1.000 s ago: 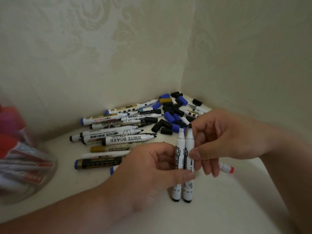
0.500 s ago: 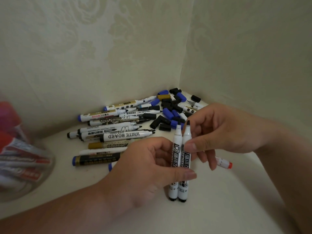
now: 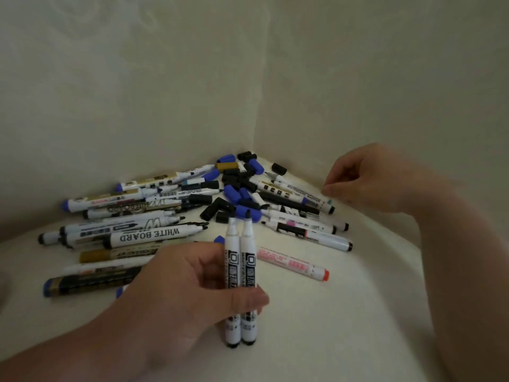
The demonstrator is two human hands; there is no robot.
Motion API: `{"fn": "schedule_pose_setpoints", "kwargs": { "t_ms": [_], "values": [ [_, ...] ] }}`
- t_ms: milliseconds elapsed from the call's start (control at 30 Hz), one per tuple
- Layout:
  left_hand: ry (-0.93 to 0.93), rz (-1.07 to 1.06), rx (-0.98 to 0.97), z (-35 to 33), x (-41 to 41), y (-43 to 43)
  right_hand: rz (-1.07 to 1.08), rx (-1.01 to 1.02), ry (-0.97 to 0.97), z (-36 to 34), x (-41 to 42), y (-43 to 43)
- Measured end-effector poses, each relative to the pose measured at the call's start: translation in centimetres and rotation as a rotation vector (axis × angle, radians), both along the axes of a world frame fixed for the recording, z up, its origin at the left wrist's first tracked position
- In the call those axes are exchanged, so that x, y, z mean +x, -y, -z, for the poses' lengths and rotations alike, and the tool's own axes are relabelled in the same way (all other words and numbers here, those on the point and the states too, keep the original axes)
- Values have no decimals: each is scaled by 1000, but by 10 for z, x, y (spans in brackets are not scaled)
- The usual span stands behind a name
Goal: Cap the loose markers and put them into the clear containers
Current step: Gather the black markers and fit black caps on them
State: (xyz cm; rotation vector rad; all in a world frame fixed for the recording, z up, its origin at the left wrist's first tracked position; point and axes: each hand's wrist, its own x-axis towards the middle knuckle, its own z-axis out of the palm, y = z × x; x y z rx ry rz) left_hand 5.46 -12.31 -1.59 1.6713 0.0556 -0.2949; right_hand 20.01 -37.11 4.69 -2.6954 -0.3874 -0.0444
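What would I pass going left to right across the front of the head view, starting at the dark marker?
Dark marker with a blue end → left hand → two uncapped markers it holds upright → white marker with a red end → right hand, farther back.

Two pale cream walls meet at a vertical corner seam [image 3: 257, 106] that runs from 12 o'clock down to just right of centre. The left wall [image 3: 124, 78], spanning 9 to 12 o'clock, carries a faint embossed scroll pattern. The right wall [image 3: 399, 64], from 12 to 3 o'clock, looks plainer. A smooth off-white table [image 3: 344, 326] spreads from the corner toward 6 o'clock, its far edges touching both walls. The light is dim and soft, with a darker band along the wall foot at 9 o'clock.
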Motion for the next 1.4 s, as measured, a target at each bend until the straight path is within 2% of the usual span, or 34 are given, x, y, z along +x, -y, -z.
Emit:
{"fn": "schedule_pose_setpoints", "kwargs": {
  "t_ms": [133,267,500,633,800,967,1133,1267,1400],
  "values": [
    [6,-3,1,3,2,0,-93,-195,-159,7,-5,-15],
    [24,-11,-15,4,2,0,-157,-346,-182,13,-11,-29],
    [18,-29,-54,6,3,0,-97,-256,-155,13,-3,-19],
    [25,-23,-54,5,2,0,-32,-317,-103,16,5,-12],
    [20,-5,-54,7,2,-2,-22,-408,-232,20,8,-13],
    [25,16,-49,5,1,-2,-17,-429,-217,24,11,-15],
    [22,13,-47,5,2,-2,7,-351,-177,20,10,-9],
    [14,17,-48,6,2,-2,-32,-366,-184,20,9,-11],
    [18,-3,-74,6,2,-3,-121,-193,-140,10,-4,-19]
  ]
}}
